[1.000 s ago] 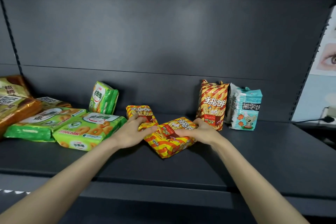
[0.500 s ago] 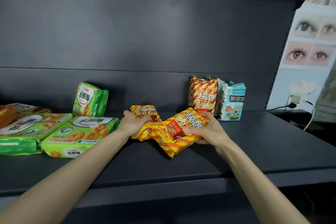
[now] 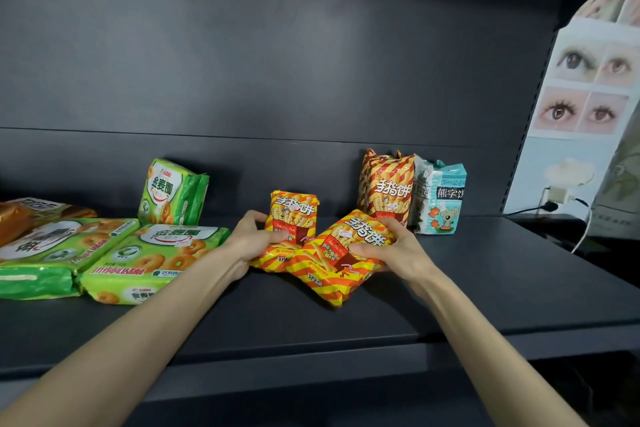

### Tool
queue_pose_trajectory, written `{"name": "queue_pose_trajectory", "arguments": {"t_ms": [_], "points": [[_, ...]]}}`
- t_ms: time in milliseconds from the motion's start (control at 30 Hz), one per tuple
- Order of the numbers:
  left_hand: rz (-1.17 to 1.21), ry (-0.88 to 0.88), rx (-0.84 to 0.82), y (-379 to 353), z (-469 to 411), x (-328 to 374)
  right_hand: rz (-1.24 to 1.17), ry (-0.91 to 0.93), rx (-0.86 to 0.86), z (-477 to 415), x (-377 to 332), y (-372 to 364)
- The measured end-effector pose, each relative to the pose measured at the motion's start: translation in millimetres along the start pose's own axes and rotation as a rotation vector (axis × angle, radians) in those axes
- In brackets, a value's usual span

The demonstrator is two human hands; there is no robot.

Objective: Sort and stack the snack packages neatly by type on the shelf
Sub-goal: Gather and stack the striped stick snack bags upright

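Two orange-and-yellow striped finger-biscuit packs lie mid-shelf. My left hand (image 3: 250,242) grips the left striped pack (image 3: 291,218), which is tilted up on its end. My right hand (image 3: 394,250) grips the right striped pack (image 3: 332,260), which overlaps the first one's lower edge. A third striped pack (image 3: 388,187) stands upright against the back wall, touching a light-blue bear-biscuit pack (image 3: 440,199). Green ring-biscuit packs lie flat at the left (image 3: 149,260) (image 3: 52,253), and one green pack (image 3: 171,192) stands behind them.
The dark shelf board (image 3: 485,288) has bare surface to the right of the packs and along the front edge. Brown packs (image 3: 20,218) sit at the far left. A poster of eyes (image 3: 581,94) and a plug with cable (image 3: 554,206) are beyond the shelf's right end.
Both hands kept hold of the striped packs. The left pack has been raised more upright and the right pack turned and lifted slightly. The camera view shifted right.
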State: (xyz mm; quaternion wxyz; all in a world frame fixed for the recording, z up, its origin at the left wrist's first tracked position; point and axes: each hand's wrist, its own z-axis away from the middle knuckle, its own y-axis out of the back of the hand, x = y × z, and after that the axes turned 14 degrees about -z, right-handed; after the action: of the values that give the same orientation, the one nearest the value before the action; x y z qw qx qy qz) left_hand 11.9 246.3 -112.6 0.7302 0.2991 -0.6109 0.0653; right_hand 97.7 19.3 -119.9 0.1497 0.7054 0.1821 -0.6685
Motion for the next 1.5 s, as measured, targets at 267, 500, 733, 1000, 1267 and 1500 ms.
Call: {"name": "queue_pose_trajectory", "arguments": {"t_ms": [267, 500, 733, 1000, 1267, 1500], "points": [[0.362, -0.08, -0.009, 7, 5, -8, 0.082, 0.211, -0.138, -8, -19, -12], [0.36, -0.162, -0.024, 5, 2, -9, 0.205, 0.393, -0.089, -21, -23, -19], [0.313, -0.219, 0.001, 1, -5, -10, 0.14, 0.479, -0.081, -24, -23, -24], [0.339, -0.252, 0.029, -12, -22, -4, 0.091, 0.505, -0.055, -37, -15, -31], [0.312, -0.227, -0.059, -23, -38, -7, 0.003, 0.454, -0.12, -51, -20, -35], [-0.006, -0.264, -0.093, -25, -49, -15, -0.015, 0.437, -0.154, -73, -27, -28]]}}
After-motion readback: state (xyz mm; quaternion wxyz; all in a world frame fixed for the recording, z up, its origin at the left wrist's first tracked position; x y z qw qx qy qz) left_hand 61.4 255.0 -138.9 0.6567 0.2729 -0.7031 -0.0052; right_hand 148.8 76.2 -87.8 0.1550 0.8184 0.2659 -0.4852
